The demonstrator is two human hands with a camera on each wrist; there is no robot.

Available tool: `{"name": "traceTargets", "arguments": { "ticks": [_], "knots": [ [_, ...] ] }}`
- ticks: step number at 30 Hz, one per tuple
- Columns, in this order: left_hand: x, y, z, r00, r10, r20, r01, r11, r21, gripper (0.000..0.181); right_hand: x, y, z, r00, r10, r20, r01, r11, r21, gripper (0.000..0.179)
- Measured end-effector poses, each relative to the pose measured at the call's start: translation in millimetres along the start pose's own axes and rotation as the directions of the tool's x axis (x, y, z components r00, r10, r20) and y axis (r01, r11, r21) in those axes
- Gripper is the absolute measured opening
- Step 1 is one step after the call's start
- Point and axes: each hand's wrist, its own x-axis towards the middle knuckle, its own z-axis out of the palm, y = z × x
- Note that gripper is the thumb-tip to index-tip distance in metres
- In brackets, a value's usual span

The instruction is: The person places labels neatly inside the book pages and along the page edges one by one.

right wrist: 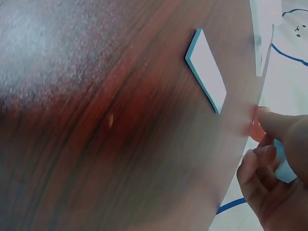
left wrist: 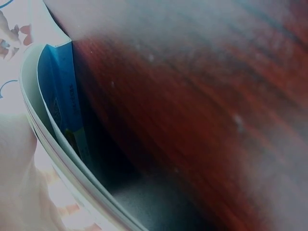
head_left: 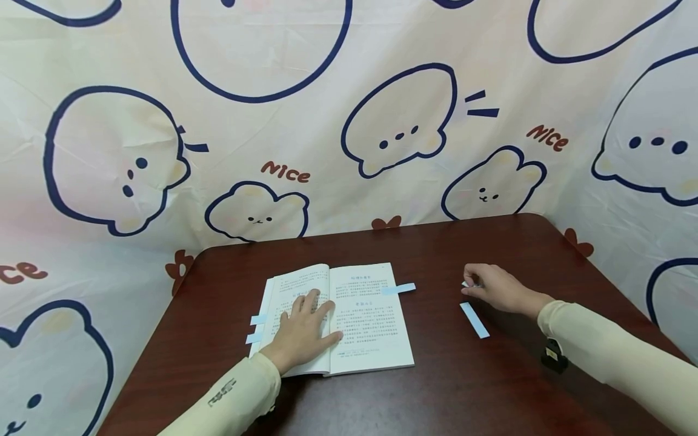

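An open book (head_left: 368,327) lies on the dark wooden table with printed pages facing up. My left hand (head_left: 302,333) rests on its left page, fingers spread, thumb reaching across the fold. In the left wrist view the book's page edges (left wrist: 72,168) curve up, showing a blue cover flap (left wrist: 61,86). To the right of the book, my right hand (head_left: 498,289) is above the table with fingers curled, holding a small pale blue piece of paper (right wrist: 285,166), mostly hidden by the fingers. Just below that hand lies a light blue pad of sticky notes (head_left: 474,320).
A pale blue sticky tab (head_left: 400,289) sticks out from the book's right edge. Two more tabs, an upper one (head_left: 257,319) and a lower one (head_left: 254,338), jut from the left edge. Behind the brown table (head_left: 436,248) hangs a cartoon-printed cloth (head_left: 327,139).
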Motion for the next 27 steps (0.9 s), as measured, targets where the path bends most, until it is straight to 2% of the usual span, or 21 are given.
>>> {"name": "traceTargets", "arguments": {
  "ticks": [7, 13, 16, 24, 27],
  "knots": [
    [0.0, -0.2, 0.2, 1.0, 0.007, 0.0, -0.007, 1.0, -0.002, 0.064, -1.4, -2.0, 0.7, 1.0, 0.01, 0.01, -0.01, 1.0, -0.016, 0.01],
    [0.3, -0.5, 0.2, 1.0, 0.007, -0.001, -0.007, 1.0, 0.0, 0.065, -5.1, -7.9, -0.8, 0.999, 0.048, -0.022, -0.048, 0.999, -0.025, 0.043],
    [0.4, -0.3, 0.1, 1.0, 0.004, 0.003, -0.004, 1.0, -0.001, 0.065, -6.9, -10.8, -2.2, 0.998, 0.051, -0.039, -0.051, 0.999, -0.003, 0.048],
    [0.1, 0.2, 0.3, 1.0, -0.001, 0.004, 0.001, 1.0, 0.006, 0.066, -9.0, -7.0, 3.6, 0.993, 0.005, -0.118, -0.003, 1.0, 0.013, 0.015],
    [0.2, 0.4, -0.1, 1.0, -0.001, 0.005, 0.001, 1.0, 0.004, 0.066, -9.8, -5.4, 5.9, 0.986, -0.024, -0.165, 0.025, 1.0, 0.005, 0.011]
  ]
}}
